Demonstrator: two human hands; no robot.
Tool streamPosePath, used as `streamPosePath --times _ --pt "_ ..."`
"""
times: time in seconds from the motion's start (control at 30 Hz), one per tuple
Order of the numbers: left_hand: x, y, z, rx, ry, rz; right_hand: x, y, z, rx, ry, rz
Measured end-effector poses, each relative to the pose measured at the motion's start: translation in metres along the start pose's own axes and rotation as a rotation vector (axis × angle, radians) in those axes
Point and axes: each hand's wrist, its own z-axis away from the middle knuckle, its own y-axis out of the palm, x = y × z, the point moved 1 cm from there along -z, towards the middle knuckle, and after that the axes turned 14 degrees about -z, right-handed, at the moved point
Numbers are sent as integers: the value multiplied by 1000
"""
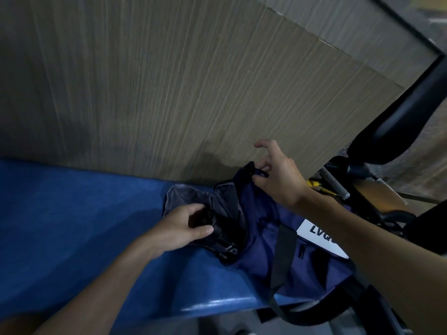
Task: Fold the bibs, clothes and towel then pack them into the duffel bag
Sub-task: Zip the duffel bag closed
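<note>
A navy duffel bag lies on the blue table, its mouth open at the far left end, showing grey lining. A white label with dark letters sits on its side, and a dark strap crosses it. My left hand grips a dark rolled cloth item at the bag's opening. My right hand pinches a black tab at the bag's far edge, index finger raised.
A wood-grain panel rises just behind the table. A black chair with metal parts stands at the right, close to the bag. The table's front edge runs below the bag, whose strap hangs over it.
</note>
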Motion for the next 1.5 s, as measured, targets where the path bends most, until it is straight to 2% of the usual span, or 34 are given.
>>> streamPosePath --times 0.2,0.3,0.4,0.63,0.9,1.03,1.17,1.23,1.27,1.37,1.43,1.5 --pt "-1 20 -2 -112 -33 -154 1 1 2 7 -19 -5" --pt "7 25 -5 1 -10 -93 -1 1 1 9 -23 -12" --pt "14 32 -5 76 77 -183 -2 0 2 7 -39 -12" --pt "13 66 -6 -56 43 -471 -3 -1 7 -17 -66 -17" --pt "4 85 -7 -199 72 -558 -1 -3 12 -8 -71 -14" --pt "1 89 -8 -189 12 -482 -2 -1 15 -8 -70 -37" --pt "-3 94 -6 -172 70 -514 -4 0 16 -32 -79 -56" --pt "-2 94 -8 -162 90 -410 -6 1 17 -40 -76 -70" --pt "-5 92 -8 -163 96 -274 -7 1 18 -35 -71 -74" --pt "-27 81 -7 -305 101 136 -9 3 22 -26 -84 -75" --pt "-50 67 -2 -437 210 152 -12 5 25 -23 -91 -84" --pt "-70 56 0 -540 356 4 -15 7 27 -19 -70 -120"
